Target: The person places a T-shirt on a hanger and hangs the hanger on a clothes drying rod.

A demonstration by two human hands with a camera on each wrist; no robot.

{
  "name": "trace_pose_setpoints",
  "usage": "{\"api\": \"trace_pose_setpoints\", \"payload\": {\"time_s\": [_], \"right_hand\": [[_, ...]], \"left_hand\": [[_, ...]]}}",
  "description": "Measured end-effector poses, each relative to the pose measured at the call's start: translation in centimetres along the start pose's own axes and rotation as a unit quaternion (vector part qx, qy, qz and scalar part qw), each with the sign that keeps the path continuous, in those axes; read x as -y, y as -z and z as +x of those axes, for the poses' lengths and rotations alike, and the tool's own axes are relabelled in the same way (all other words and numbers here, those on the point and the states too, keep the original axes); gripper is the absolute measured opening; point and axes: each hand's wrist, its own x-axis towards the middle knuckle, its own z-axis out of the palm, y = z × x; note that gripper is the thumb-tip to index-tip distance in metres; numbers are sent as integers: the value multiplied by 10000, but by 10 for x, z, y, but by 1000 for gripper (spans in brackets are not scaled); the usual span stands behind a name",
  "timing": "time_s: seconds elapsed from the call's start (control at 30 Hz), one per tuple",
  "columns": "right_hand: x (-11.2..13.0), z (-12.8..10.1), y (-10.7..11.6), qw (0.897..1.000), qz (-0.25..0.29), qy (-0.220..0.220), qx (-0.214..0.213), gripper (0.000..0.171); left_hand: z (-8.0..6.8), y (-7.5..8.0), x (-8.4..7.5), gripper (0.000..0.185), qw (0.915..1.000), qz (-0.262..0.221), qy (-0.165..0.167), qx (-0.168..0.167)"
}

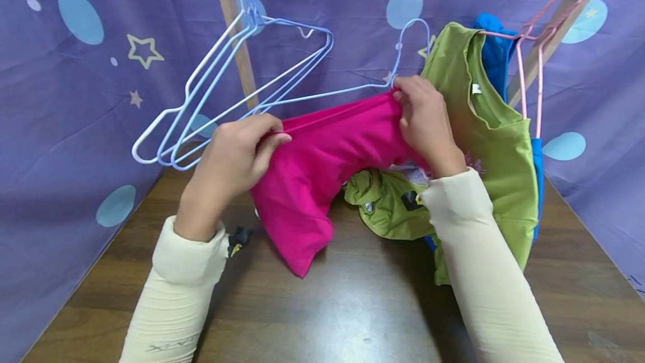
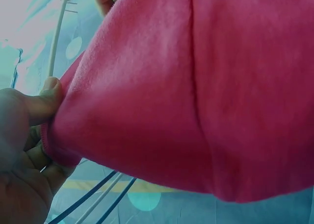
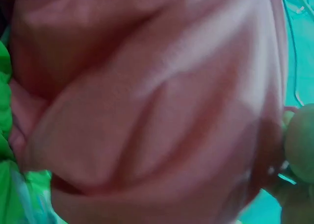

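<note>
A bright pink garment (image 1: 322, 156) is stretched between my two hands, its upper edge pulled taut and its lower part hanging over the table. At its left end my left hand (image 1: 237, 153) pinches that edge between thumb and fingers. My right hand (image 1: 425, 122) grips the other end, close to the neck of a blue wire hanger (image 1: 327, 94). One hanger arm shows above the cloth; the rest is hidden, and I cannot tell whether the garment is on it. Pink fabric (image 2: 147, 101) fills most of the left wrist view, and also (image 3: 147, 111) the right wrist view.
Several blue and white hangers (image 1: 201, 94) hang at the left beside a wooden post (image 1: 234, 27). To the right, a green shirt (image 1: 504, 167) and a blue garment (image 1: 496, 66) hang on pink hangers (image 1: 521, 83). Crumpled green cloth (image 1: 388, 212) lies on the wooden table (image 1: 332, 301).
</note>
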Motion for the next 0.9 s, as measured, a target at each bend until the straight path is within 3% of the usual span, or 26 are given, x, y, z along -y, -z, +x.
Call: {"api": "trace_pose_setpoints", "payload": {"time_s": [0.13,0.33,0.9], "right_hand": [[-7,-1,8,9986,155,241,443,13],[-15,-5,13,9953,350,468,768,14],[-14,-16,11,9882,690,941,995,11]], "left_hand": [[0,5,1,13,9999,-25,-105,-91],[0,9,1,10,9997,-90,-142,-169],[-5,22,5,6,9993,-60,-339,-143]]}}
